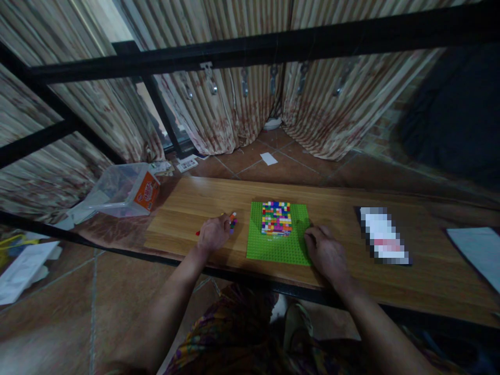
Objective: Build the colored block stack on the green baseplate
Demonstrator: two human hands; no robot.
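Note:
A green studded baseplate [273, 250] lies on the wooden table, with a block of many-coloured toy bricks [276, 219] built up on its back half. Left of the plate, my left hand [214, 233] is over a small heap of loose toy bricks [233, 221], its fingers closed down among them. What those fingers pinch is hidden behind the hand. At the plate's right edge rests my right hand [326, 252], fingers curled in and thumb towards the plate. Whatever it may hold does not show. A red brick [198, 234] lies just beyond my left wrist.
A phone-like slab with a blurred screen [385, 235] lies right of my right hand, and a pale sheet [478, 252] at the far right. A clear plastic tub [125, 190] is off the table's left end. A black metal bar [250, 49] with hooks crosses above.

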